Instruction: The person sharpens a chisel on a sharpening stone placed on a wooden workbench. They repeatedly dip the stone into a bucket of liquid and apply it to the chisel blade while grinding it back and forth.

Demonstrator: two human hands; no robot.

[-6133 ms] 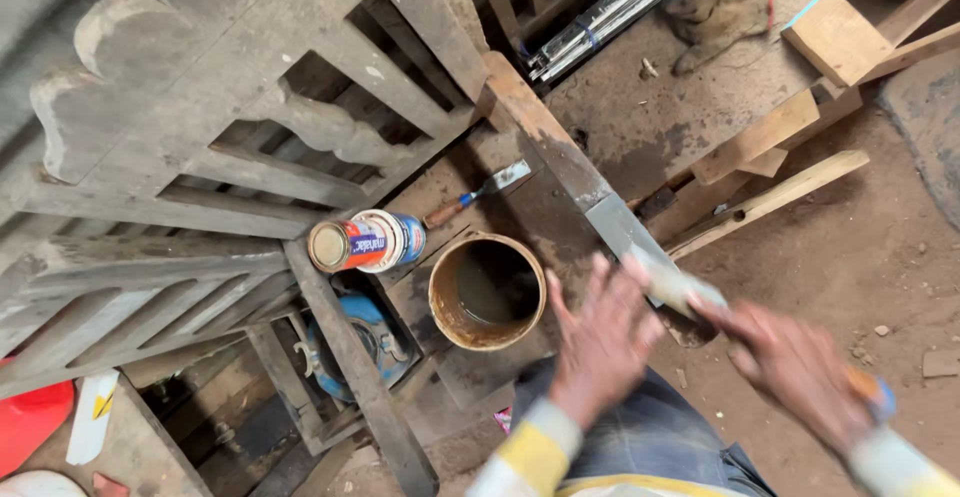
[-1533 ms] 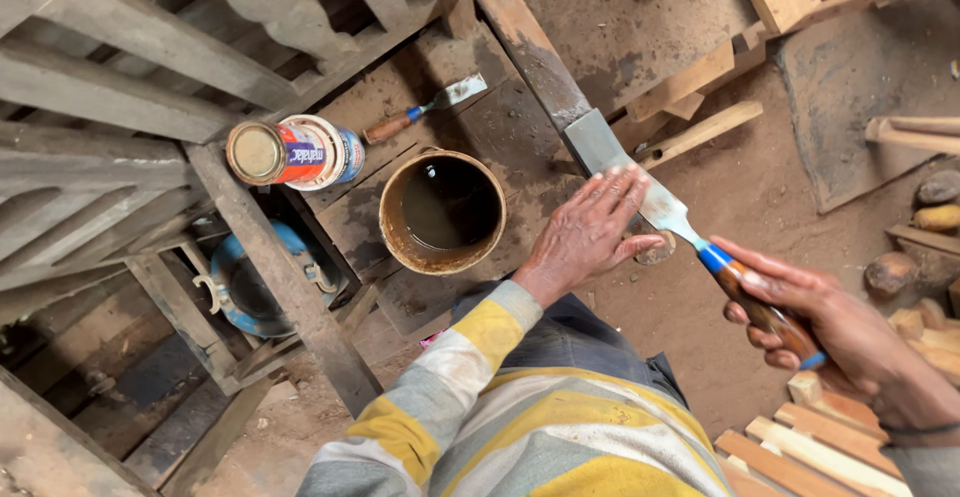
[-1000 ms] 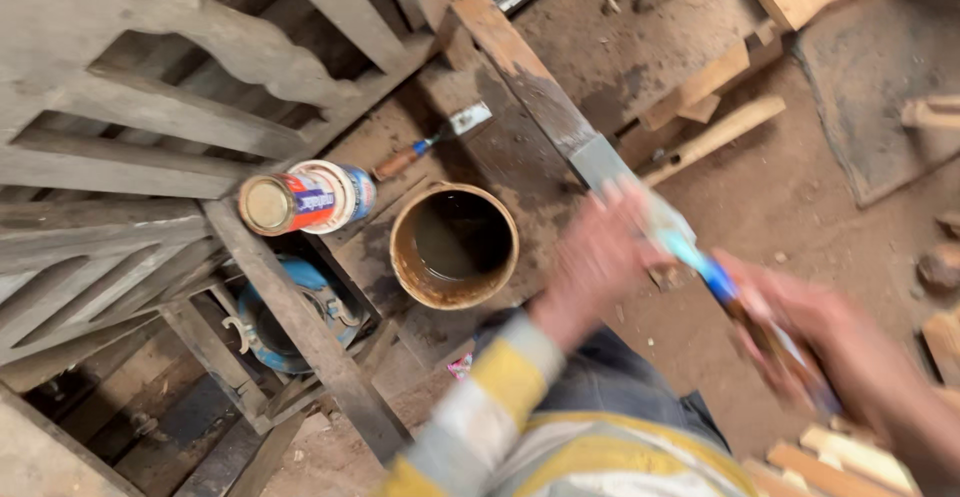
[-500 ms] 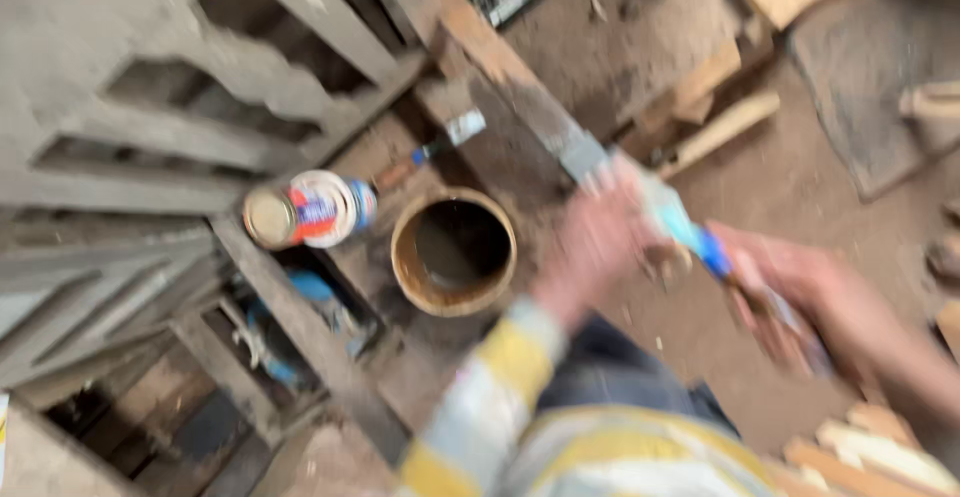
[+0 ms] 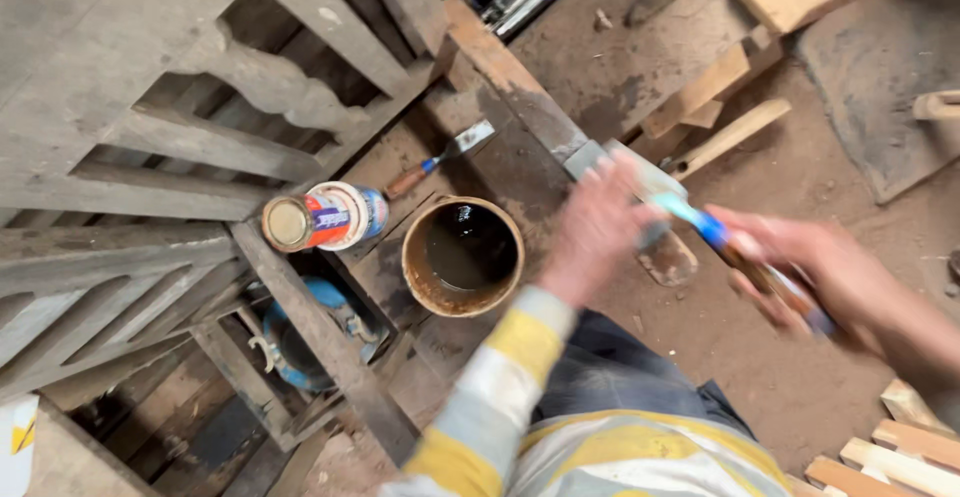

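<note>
Head view: left hand (image 5: 598,225), blurred, presses flat with fingers spread on the chisel (image 5: 700,225) blade atop a grey sharpening stone (image 5: 585,157); right hand (image 5: 820,272) is clenched around the chisel's blue-banded handle. Just beside them stands a rusty tin (image 5: 463,255) of dark liquid, with a glue can (image 5: 322,219) lying nearby.

A: Which packages are showing?
B: 1 round can (image 5: 322,219) is lying on its side beside the open rusty tin (image 5: 463,255), wearing a white, red and blue label (image 5: 335,219).
</note>
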